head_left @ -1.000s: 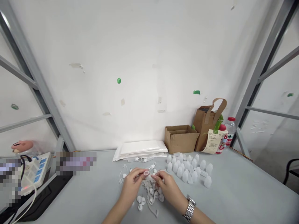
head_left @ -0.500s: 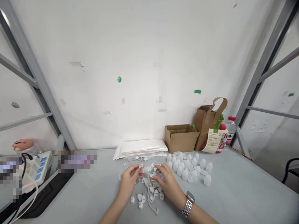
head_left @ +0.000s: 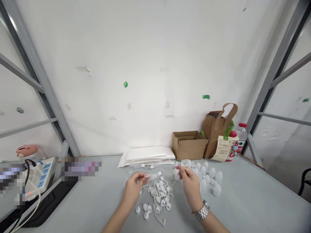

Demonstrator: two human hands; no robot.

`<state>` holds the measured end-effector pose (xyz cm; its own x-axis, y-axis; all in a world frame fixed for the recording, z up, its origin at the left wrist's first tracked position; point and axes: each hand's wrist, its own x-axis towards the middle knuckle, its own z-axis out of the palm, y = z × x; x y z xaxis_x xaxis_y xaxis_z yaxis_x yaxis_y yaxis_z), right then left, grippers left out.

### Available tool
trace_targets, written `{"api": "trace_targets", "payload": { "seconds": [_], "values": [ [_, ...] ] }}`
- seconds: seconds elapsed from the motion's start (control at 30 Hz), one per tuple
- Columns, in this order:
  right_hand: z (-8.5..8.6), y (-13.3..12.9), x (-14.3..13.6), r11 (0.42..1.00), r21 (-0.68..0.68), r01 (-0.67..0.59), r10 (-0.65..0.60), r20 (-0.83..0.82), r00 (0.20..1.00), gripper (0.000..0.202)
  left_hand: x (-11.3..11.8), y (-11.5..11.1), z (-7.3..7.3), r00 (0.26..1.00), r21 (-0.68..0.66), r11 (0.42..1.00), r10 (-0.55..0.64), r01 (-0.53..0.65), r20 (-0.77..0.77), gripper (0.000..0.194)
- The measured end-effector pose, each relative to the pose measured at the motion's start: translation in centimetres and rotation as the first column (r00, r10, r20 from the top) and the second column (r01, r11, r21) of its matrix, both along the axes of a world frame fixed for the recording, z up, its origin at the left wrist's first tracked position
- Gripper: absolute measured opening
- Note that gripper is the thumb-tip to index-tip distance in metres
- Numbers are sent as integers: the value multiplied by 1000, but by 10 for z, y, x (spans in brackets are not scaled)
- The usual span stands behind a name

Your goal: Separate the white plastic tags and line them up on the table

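Observation:
My left hand (head_left: 134, 185) is closed in a pinch on a translucent white tubular piece (head_left: 153, 176), which points right over the table. Below it lies a pile of small white caps (head_left: 161, 194), several with thin white cords. A few loose caps (head_left: 146, 208) sit left of the pile. To the right, my right hand (head_left: 190, 184), with a metal-band watch (head_left: 202, 211) on its wrist, has thumb and fingertips together at the left edge of a group of frosted white bulb-shaped pieces (head_left: 203, 184). Whether one is gripped there, I cannot make out.
White padded envelopes (head_left: 148, 153) are stacked by the wall. An open cardboard box (head_left: 188, 149), a brown paper bag (head_left: 211, 132) and a red-capped bottle (head_left: 240, 136) stand at back right. A power strip (head_left: 43, 176) with cables and a black flat object (head_left: 53, 204) lie left.
My right hand has moved right, from over the pile of caps to the frosted pieces. My left hand stays nearly in place with its translucent piece. The view has shifted slightly.

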<state>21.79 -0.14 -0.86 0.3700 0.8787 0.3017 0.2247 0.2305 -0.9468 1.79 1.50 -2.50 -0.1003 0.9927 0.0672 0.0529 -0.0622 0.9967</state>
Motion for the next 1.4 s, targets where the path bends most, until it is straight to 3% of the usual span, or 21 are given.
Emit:
{"api": "trace_targets", "payload": {
  "seconds": [0.07,0.17,0.3,0.37,0.5,0.67,0.77,0.87,1.03,1.17,1.23,1.3,1.4],
  "values": [
    [2,2,3,1000,14,-25,24,69,997,43,-7,3,-2,992,111,993,55,-42,-118,21],
    [-3,1,-4,970,-35,-242,244,208,947,33,-10,3,-5,952,233,970,6,68,-306,24],
    [-10,-5,-18,901,-137,-411,433,309,847,26,-8,-2,-4,859,236,952,-47,192,-509,46],
    [-9,-8,-19,896,-147,-419,443,362,820,28,-8,-3,-1,835,229,954,-36,191,-549,48],
    [-4,-10,-17,911,-123,-394,408,424,809,27,-6,-3,2,792,256,949,11,184,-611,34],
    [-7,-8,-16,933,-121,-340,359,415,836,25,-3,0,-8,684,236,928,-27,288,-729,24],
    [-9,-7,-16,937,-112,-332,347,424,836,25,-6,2,-10,705,222,922,-73,317,-705,23],
    [-9,-8,-17,932,-97,-350,357,417,836,25,-8,2,-4,791,220,942,-70,252,-608,22],
    [-9,-14,-24,911,-79,-404,404,361,841,28,2,2,8,972,144,987,-33,68,-231,24],
    [-11,-17,-31,920,-58,-387,384,322,865,26,12,0,9,992,53,992,-110,113,-63,30],
    [-10,-16,-31,932,-45,-359,355,314,881,26,14,-2,9,985,85,985,-143,151,-92,28],
    [-7,-12,-26,945,-37,-326,320,324,890,27,12,-3,8,964,145,973,-147,181,-222,27],
    [7,-5,-6,966,-35,-258,250,401,881,27,7,-2,3,843,175,951,-131,257,-522,28]
  ]
}}
